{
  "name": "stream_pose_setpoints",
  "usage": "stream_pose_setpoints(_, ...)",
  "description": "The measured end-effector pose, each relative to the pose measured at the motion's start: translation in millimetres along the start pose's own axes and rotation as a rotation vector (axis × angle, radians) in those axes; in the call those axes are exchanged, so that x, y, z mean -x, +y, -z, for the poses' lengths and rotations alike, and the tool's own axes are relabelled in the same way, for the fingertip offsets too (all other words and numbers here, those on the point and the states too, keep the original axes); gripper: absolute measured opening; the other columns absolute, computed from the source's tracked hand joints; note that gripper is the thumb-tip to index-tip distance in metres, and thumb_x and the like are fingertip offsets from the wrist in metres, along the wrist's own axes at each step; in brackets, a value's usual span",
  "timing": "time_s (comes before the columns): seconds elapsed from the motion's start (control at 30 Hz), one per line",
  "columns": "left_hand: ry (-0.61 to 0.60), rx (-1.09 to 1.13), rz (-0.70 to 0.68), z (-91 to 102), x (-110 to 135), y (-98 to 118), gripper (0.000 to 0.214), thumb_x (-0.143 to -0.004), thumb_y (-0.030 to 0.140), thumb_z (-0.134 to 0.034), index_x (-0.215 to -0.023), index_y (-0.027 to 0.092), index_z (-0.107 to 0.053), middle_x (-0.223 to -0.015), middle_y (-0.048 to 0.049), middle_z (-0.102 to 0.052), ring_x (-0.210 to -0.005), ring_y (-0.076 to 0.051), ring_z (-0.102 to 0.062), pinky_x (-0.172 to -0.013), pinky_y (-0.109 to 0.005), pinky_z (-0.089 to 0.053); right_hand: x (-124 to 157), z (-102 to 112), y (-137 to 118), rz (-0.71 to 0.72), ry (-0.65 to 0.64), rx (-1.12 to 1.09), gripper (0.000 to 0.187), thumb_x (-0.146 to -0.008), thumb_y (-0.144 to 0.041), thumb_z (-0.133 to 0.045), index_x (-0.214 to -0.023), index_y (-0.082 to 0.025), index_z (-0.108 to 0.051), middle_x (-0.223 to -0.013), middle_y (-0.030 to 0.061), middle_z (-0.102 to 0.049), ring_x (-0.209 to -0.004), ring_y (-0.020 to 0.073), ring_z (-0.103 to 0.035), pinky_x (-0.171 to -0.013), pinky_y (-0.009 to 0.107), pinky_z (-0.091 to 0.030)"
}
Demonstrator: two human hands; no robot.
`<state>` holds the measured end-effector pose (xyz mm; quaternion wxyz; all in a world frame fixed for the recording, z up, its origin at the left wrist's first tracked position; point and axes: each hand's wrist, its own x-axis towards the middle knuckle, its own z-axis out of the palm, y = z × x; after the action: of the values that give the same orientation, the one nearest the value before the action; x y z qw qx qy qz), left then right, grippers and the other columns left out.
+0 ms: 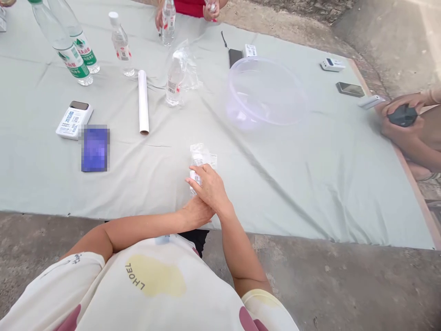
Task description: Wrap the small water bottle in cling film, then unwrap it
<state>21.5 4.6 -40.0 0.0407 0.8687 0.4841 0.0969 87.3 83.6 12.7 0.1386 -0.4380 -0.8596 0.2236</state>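
Note:
My right hand lies with its fingers over a small bottle in a plastic wrapper on the grey-green cloth, near the cloth's front edge. The wrapper is crumpled, and a white and red label shows through it. My left hand sits just below, partly under my right wrist, and its fingers are hidden. I cannot tell whether it touches the wrapped bottle.
Several water bottles, a white paper roll and a translucent plastic basin stand on the cloth. A white box, a pixelated blue rectangle and a phone lie there too. Co-workers' hands appear at the top and right.

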Motion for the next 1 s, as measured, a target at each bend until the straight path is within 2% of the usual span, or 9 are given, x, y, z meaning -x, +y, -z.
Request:
stream_pose_setpoints(0.07, -0.052, 0.097, -0.03, -5.6, -11.8, 8.5, 0.041, -0.079, 0.019, -0.069, -0.119, 0.01, -0.066, -0.134, -0.0191, -0.06, -0.138, -0.042, -0.039, -0.114, -0.06, -0.027, 3.1, 2.4, -0.9, -0.091, -0.027, 0.094, 0.04, -0.09, -0.046, -0.064, -0.123, -0.025, -0.063, -0.112, 0.0094, -0.061, -0.096, 0.0247, -0.063, -0.069, 0.034, -0.05)
stream_pose_setpoints(0.13, -0.079, 0.263, -0.228, -4.5, -13.7, 13.3, 0.029, -0.078, 0.013, -0.068, -0.107, 0.014, -0.071, -0.124, -0.0154, -0.066, -0.131, -0.038, -0.049, -0.115, -0.055, -0.03, 6.4, 5.2, 5.9, -0.207, 0.0, 0.129, 0.046, -0.087, -0.051, -0.066, -0.126, -0.027, -0.061, -0.113, 0.0092, -0.06, -0.095, 0.0254, -0.064, -0.067, 0.034, -0.049)
stream_pose_setpoints(0.27, -0.024, 0.658, -0.483, 13.3, 7.7, 9.2, 0.006, -0.083, 0.022, -0.068, -0.085, 0.024, -0.073, -0.1, -0.0091, -0.073, -0.11, -0.026, -0.064, -0.113, -0.044, -0.039, 20.9, 8.3, 34.1, -0.357, 0.071, 0.094, 0.059, -0.083, -0.053, -0.067, -0.134, -0.026, -0.054, -0.118, 0.0118, -0.06, -0.098, 0.0281, -0.064, -0.071, 0.038, -0.051)
stream_pose_setpoints(0.33, 0.037, 0.865, -0.331, 22.1, 20.4, -0.5, 0.011, -0.086, 0.026, -0.063, -0.092, 0.026, -0.072, -0.102, -0.0091, -0.073, -0.106, -0.025, -0.066, -0.106, -0.044, -0.044, 30.6, 6.2, 50.1, -0.42, 0.095, 0.008, 0.061, -0.087, -0.052, -0.059, -0.14, -0.023, -0.05, -0.12, 0.0144, -0.062, -0.098, 0.0291, -0.064, -0.076, 0.042, -0.052)
stream_pose_setpoints(0.43, 0.117, 0.989, 0.165, 26.1, 27.6, -20.2, 0.028, -0.09, 0.028, -0.055, -0.115, 0.023, -0.066, -0.115, -0.0115, -0.07, -0.109, -0.026, -0.065, -0.099, -0.045, -0.05, 40.9, -1.1, 68.9, -0.45, 0.164, -0.162, 0.06, -0.093, -0.05, -0.044, -0.144, -0.018, -0.047, -0.118, 0.0161, -0.066, -0.102, 0.0304, -0.064, -0.087, 0.046, -0.051)
stream_pose_setpoints(0.57, 0.05, 1.204, 0.657, 21.6, 16.7, -36.3, 0.045, -0.09, 0.034, -0.057, -0.132, 0.017, -0.055, -0.124, -0.0149, -0.066, -0.113, -0.027, -0.064, -0.094, -0.043, -0.054, 42.1, -11.3, 73.2, -0.551, 0.245, -0.408, 0.067, -0.09, -0.055, -0.046, -0.143, -0.015, -0.048, -0.103, 0.0119, -0.071, -0.093, 0.029, -0.066, -0.084, 0.046, -0.053)
stream_pose_setpoints(0.7, 0.064, 1.38, 0.606, 25.4, 8.1, -26.9, 0.057, -0.085, 0.036, -0.068, -0.136, 0.021, -0.05, -0.133, -0.0127, -0.061, -0.118, -0.028, -0.06, -0.091, -0.04, -0.055, 41.6, -22.2, 52.9, -0.586, 0.26, -0.752, 0.069, -0.089, -0.054, -0.051, -0.146, -0.015, -0.042, -0.105, 0.0111, -0.072, -0.091, 0.0255, -0.069, -0.077, 0.039, -0.057)
stream_pose_setpoints(0.87, 0.208, 1.485, 0.697, 32.4, 19.0, -15.3, 0.087, -0.076, 0.029, -0.075, -0.149, 0.025, -0.028, -0.141, -0.0139, -0.05, -0.084, -0.017, -0.064, -0.065, -0.032, -0.059, 46.9, -30.2, 21.8, -0.498, 0.329, -0.985, 0.068, -0.092, -0.056, -0.048, -0.146, -0.017, -0.034, -0.121, 0.0143, -0.069, -0.104, 0.0244, -0.069, -0.079, 0.036, -0.058)
stream_pose_setpoints(1.0, 0.348, 1.501, 0.723, 37.2, 39.6, -32.8, 0.082, -0.073, 0.026, -0.073, -0.145, 0.025, -0.036, -0.14, -0.0129, -0.05, -0.083, -0.016, -0.064, -0.055, -0.024, -0.056, 43.6, -10.5, 19.0, -0.446, 0.267, -0.879, 0.055, -0.087, -0.058, -0.058, -0.127, -0.021, -0.056, -0.109, 0.0106, -0.073, -0.096, 0.0251, -0.07, -0.079, 0.039, -0.058)
